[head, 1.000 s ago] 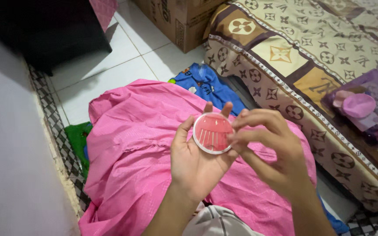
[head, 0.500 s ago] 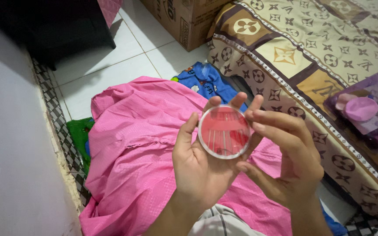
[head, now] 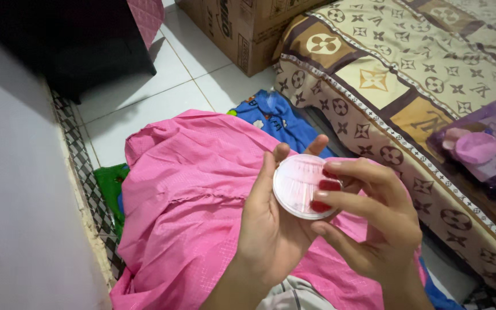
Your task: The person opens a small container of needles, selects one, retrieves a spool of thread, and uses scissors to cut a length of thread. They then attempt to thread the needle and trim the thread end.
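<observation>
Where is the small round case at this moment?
In the head view, the round case sits centre, held in the left hand, with the right hand fingertips on it, above the pink cloth.

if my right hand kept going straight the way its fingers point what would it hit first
The round clear case: the right hand points left, fingertips already on its lid, with the left hand cupped behind it.

We see a round case (head: 302,185) — pale pink, clear-lidded — over a bright pink cloth (head: 190,195). The nails on the right hand (head: 368,224) are dark red. A blue garment (head: 271,115) and a green scrap (head: 110,183) lie on white floor tiles (head: 144,97). The bedspread (head: 403,86) is tan, cream and brown — patterned with flowers and stars.
</observation>
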